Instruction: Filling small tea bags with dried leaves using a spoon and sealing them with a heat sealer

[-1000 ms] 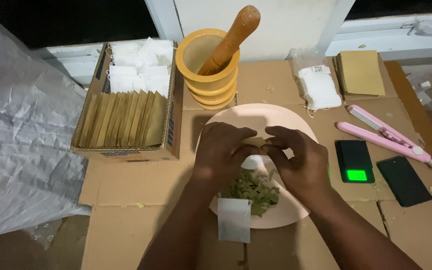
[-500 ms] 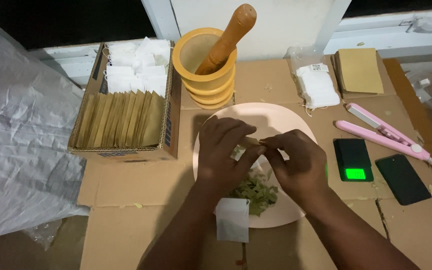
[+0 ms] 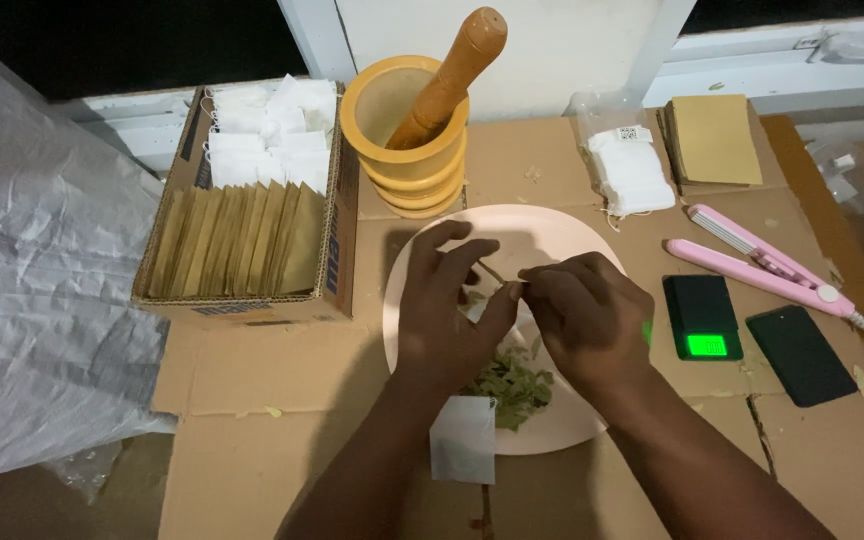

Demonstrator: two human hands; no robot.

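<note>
Both hands meet over the pink plate. The left hand and right hand are curled, fingertips pinched together on a small white tea bag held just above the plate's middle; the bag is mostly hidden, so cannot tell if it is open. Dried green leaves lie on the plate's near side, w/ a 2nd white sachet over its near rim. Behind the plate stands a yellow mortar w/ wooden pestle. Left of the plate is a cardboard box of envelopes. Right of it: small digital scale, pink sealer.
</note>
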